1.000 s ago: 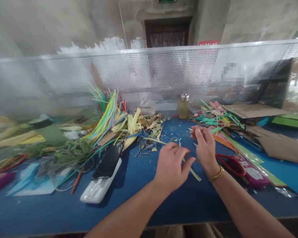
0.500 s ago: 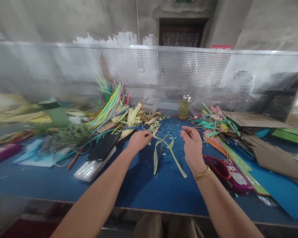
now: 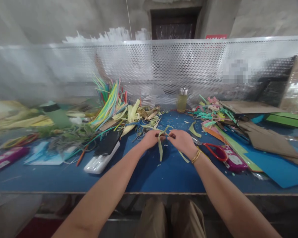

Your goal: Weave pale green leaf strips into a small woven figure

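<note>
A thin, pale green husk strip is looped between my two hands over the middle of the blue table. My left hand pinches it from the left, fingers closed. From the right, my right hand is closed on the same strip, its fingertips close to the left ones. One tail dangles below the left fingers, and another shows under the right wrist. The exact crossing of the strip is partly hidden by my fingers. Just right of my right hand lie scissors with red handles and a loose piece of green husk.
Left of my arms lie a black phone on a white case. Behind are a husk pile, bundled coloured stems and a bottle. Cardboard and blue sheets cover the right. A perforated metal screen stands behind.
Both hands have come together and closed on the strip, which lay looped on the table between them. The red-handled scissors show more fully, and the view has shifted slightly.
</note>
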`<state>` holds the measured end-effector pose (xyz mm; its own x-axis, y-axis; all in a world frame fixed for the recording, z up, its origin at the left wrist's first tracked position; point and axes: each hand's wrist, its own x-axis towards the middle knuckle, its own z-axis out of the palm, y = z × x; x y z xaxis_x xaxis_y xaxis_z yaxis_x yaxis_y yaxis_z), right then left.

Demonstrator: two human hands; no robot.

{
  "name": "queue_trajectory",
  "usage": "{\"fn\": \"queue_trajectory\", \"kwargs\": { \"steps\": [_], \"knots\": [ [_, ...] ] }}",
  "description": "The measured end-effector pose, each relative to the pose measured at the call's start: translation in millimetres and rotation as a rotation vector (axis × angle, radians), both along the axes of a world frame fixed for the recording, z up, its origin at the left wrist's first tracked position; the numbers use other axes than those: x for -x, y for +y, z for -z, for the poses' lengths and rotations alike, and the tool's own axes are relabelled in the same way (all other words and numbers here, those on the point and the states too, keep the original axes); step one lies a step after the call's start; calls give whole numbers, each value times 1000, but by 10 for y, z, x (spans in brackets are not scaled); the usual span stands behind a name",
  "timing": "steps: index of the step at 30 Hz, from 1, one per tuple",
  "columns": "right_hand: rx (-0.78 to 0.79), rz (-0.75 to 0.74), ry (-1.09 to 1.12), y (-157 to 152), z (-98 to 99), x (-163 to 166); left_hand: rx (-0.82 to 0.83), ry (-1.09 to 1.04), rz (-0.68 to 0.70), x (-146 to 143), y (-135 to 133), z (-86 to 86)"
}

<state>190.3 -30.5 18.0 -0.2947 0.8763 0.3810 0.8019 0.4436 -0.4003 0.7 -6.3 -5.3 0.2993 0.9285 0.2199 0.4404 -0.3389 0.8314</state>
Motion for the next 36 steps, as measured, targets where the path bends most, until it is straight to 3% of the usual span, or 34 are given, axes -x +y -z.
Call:
{"fn": "queue_trajectory", "kwargs": {
  "steps": [6,19,27,36],
  "knots": [
    [15,-40,1,30,12,15,56,-260,-80,-98,-59,-63],
    [-34,-52,222,21,-18,22,179,-425,-152,-86,-63,-87],
    [-199,-40,53,-29,-84,25,272,-434,-166,-80,-38,-69],
    [-203,-43,51,-74,-131,37,393,-540,-43,-73,-54,-72]
  ]
}}
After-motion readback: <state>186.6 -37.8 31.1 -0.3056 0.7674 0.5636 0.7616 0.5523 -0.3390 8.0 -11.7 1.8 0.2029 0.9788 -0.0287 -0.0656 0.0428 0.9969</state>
